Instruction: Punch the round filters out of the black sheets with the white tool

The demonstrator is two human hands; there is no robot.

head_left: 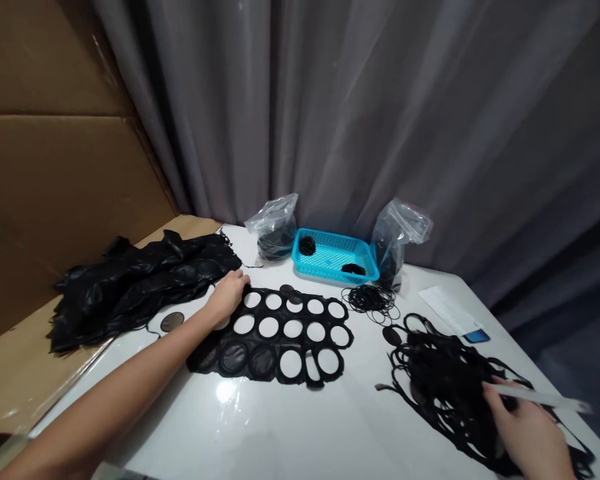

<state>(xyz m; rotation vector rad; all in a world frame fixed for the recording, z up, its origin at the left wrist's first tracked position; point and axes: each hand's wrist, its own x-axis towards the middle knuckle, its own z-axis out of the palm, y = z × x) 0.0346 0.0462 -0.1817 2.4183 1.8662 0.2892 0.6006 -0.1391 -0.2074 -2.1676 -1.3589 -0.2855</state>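
Gray curtains point(330, 100) hang behind a white counter point(300, 427) here. Left hand point(229, 295) rests open and flat on a black punched sheet point(275, 337) full of round holes. Right hand point(527, 427) is closed around a white strip point(540, 398), right over a tangled black pile point(445, 387). Loose black rings point(370, 301) lie just in front of a blue basket point(335, 257).

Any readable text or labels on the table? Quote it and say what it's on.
No legible text anywhere.
White paper sheet: marks may be print, too small and blurred to read.
Blue card at its corner: too small to read.
Clear plastic bags and blue plastic basket: no readable marks.
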